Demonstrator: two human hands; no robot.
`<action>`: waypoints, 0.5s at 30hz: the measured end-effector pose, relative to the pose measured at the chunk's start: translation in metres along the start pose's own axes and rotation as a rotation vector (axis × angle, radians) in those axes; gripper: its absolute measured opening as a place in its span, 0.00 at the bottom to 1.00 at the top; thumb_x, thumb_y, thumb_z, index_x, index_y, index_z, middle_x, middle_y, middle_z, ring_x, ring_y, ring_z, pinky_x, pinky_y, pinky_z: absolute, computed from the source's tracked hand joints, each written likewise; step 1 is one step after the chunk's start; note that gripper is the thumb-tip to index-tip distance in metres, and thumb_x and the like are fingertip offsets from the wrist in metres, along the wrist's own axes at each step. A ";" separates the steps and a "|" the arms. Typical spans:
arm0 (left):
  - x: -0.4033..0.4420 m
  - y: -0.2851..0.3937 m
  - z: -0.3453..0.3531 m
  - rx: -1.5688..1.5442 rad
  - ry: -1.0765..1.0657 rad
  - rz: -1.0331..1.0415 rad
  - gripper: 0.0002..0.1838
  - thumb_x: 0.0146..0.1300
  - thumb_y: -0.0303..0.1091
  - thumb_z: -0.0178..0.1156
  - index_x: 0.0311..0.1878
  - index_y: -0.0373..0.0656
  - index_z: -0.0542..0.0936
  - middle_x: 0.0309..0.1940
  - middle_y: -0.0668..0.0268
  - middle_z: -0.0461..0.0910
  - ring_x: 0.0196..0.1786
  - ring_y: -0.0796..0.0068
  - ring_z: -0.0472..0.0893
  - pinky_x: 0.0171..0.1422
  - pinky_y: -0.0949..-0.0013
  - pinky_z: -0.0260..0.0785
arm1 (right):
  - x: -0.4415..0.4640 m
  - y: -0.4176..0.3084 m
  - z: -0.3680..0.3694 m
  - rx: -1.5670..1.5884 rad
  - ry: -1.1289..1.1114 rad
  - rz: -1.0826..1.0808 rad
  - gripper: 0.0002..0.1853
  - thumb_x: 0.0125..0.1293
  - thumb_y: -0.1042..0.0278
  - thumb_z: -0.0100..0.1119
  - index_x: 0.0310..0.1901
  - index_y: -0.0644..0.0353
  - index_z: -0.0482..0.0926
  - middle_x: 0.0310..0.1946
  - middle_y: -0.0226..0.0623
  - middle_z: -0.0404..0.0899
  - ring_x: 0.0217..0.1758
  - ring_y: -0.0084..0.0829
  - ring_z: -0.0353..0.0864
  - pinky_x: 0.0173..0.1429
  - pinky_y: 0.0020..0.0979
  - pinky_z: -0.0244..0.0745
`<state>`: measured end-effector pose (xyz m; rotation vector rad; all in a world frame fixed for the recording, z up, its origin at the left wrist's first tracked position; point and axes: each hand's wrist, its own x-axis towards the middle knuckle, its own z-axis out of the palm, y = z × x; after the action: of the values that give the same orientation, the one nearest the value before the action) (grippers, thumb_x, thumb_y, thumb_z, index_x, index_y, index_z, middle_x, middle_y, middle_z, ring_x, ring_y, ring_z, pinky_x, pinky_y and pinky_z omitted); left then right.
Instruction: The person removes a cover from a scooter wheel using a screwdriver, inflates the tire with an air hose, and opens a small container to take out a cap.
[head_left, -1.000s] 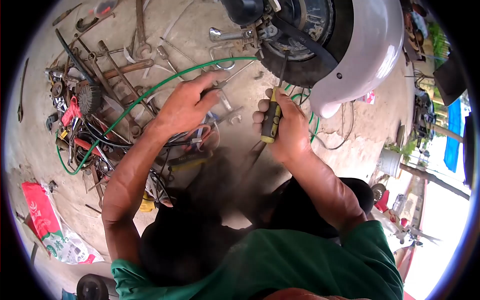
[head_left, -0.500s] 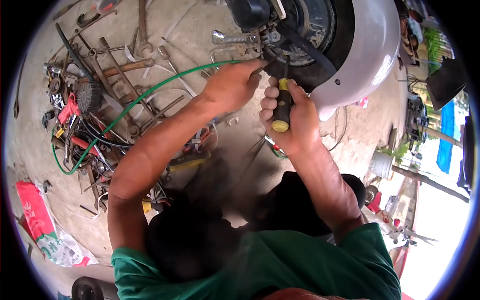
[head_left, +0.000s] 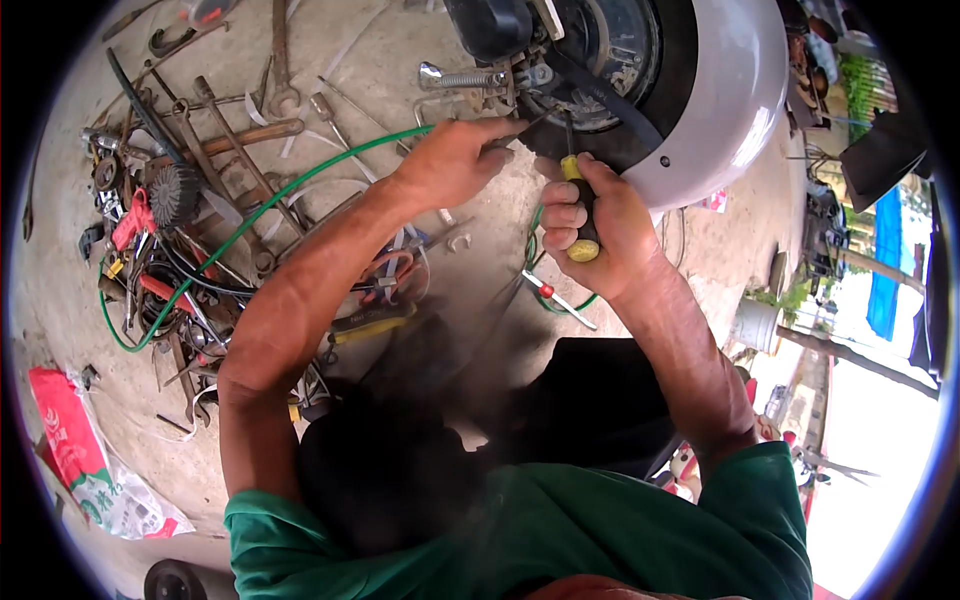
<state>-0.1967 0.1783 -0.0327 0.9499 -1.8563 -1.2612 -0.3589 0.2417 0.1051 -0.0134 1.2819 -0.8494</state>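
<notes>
My right hand (head_left: 600, 215) is wrapped round a black and yellow screwdriver (head_left: 581, 215), whose shaft points up to the rim of the wheel (head_left: 600, 60). Left of it, my left hand (head_left: 455, 160) pinches a thin dark tool (head_left: 535, 124) whose tip reaches the wheel's lower edge. A dark strap (head_left: 605, 92) crosses the wheel, and a pale grey fender (head_left: 735, 100) curves round its right side. A green cable (head_left: 330, 160) runs leftward from near my left hand.
Wrenches, pliers and cables lie heaped on the floor at the left, with a grey round brush (head_left: 175, 195). A red and white plastic bag (head_left: 95, 460) is at the lower left. A white-handled item with a red part (head_left: 560, 300) lies below my right hand.
My left hand has moved up and right to the wheel with the thin tool. My right hand has shifted slightly right, still round the screwdriver, which is now more upright and tilted the other way.
</notes>
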 end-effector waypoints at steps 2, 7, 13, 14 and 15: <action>0.000 -0.005 0.002 -0.027 0.013 0.019 0.25 0.70 0.26 0.60 0.70 0.48 0.79 0.37 0.53 0.85 0.29 0.74 0.75 0.40 0.66 0.74 | -0.002 -0.004 0.000 -0.017 0.015 0.019 0.18 0.85 0.52 0.41 0.52 0.57 0.75 0.31 0.24 0.69 0.28 0.20 0.64 0.32 0.25 0.62; -0.001 -0.004 0.000 -0.060 -0.013 -0.007 0.25 0.69 0.26 0.61 0.70 0.47 0.80 0.43 0.52 0.87 0.35 0.66 0.83 0.45 0.64 0.77 | -0.006 -0.011 -0.008 0.130 -0.087 0.098 0.18 0.85 0.51 0.41 0.55 0.57 0.73 0.31 0.24 0.69 0.28 0.20 0.64 0.33 0.26 0.62; -0.003 -0.026 0.016 -0.050 0.099 0.172 0.26 0.68 0.25 0.60 0.70 0.47 0.79 0.54 0.50 0.86 0.54 0.49 0.87 0.59 0.57 0.79 | -0.010 -0.005 0.006 -0.110 0.113 0.029 0.19 0.85 0.49 0.41 0.56 0.57 0.72 0.31 0.27 0.69 0.28 0.23 0.64 0.33 0.29 0.64; -0.004 -0.023 0.015 -0.043 0.089 0.158 0.26 0.68 0.25 0.60 0.70 0.47 0.79 0.55 0.49 0.86 0.55 0.48 0.86 0.60 0.56 0.79 | -0.012 -0.005 0.011 -0.128 0.144 0.032 0.19 0.85 0.49 0.41 0.56 0.56 0.72 0.31 0.27 0.69 0.28 0.24 0.64 0.34 0.30 0.64; -0.004 -0.020 0.012 -0.033 0.081 0.145 0.26 0.68 0.24 0.60 0.70 0.47 0.79 0.55 0.49 0.85 0.56 0.47 0.86 0.61 0.55 0.79 | -0.013 -0.006 0.016 -0.147 0.173 0.032 0.19 0.85 0.48 0.41 0.56 0.56 0.72 0.31 0.27 0.69 0.28 0.24 0.64 0.34 0.30 0.65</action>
<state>-0.2012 0.1822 -0.0559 0.8208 -1.8015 -1.1461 -0.3494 0.2379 0.1232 -0.0369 1.5011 -0.7395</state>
